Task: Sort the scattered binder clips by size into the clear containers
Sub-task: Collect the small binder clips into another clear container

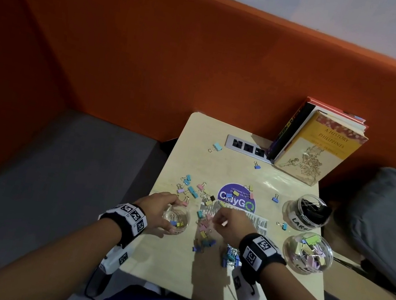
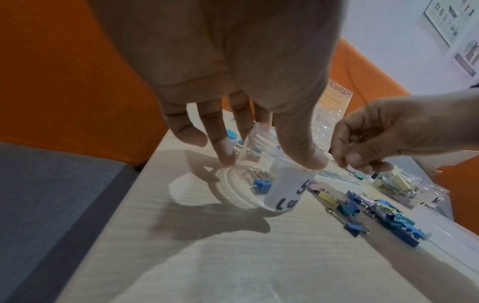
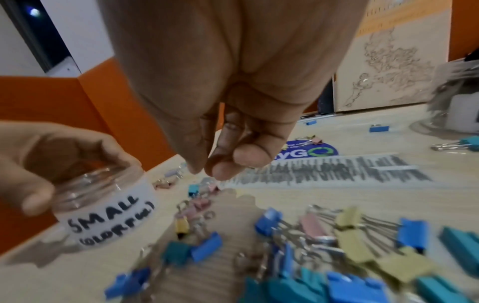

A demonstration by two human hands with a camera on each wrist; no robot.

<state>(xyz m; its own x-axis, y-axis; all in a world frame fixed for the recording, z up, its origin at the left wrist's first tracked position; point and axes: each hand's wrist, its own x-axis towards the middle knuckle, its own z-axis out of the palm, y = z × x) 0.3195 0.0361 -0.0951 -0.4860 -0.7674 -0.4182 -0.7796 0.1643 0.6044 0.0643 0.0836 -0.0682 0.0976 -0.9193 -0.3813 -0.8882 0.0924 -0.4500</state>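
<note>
My left hand [image 1: 173, 214] grips the small clear jar [image 1: 182, 224] by its rim at the table's left edge. Its label [image 3: 103, 207] reads SMALL, and a blue and a yellow clip lie inside. My right hand [image 1: 218, 221] hovers just right of the jar, over a heap of pink clips [image 1: 205, 223]. Its fingers [image 3: 220, 164] are curled against the thumb. Between them a glint of wire shows in the left wrist view [image 2: 359, 137], so it seems to pinch a small clip. More coloured clips [image 1: 195, 189] lie scattered beyond the left hand, and a blue pile [image 1: 229, 256] lies under my right wrist.
At the right edge stand a jar labelled LARGE [image 1: 306, 212] with black clips and a wider jar [image 1: 307, 251] with pastel clips. Books [image 1: 317, 144] lean at the back right beside a socket strip [image 1: 247, 146]. A round purple sticker [image 1: 237, 199] marks the tabletop's middle.
</note>
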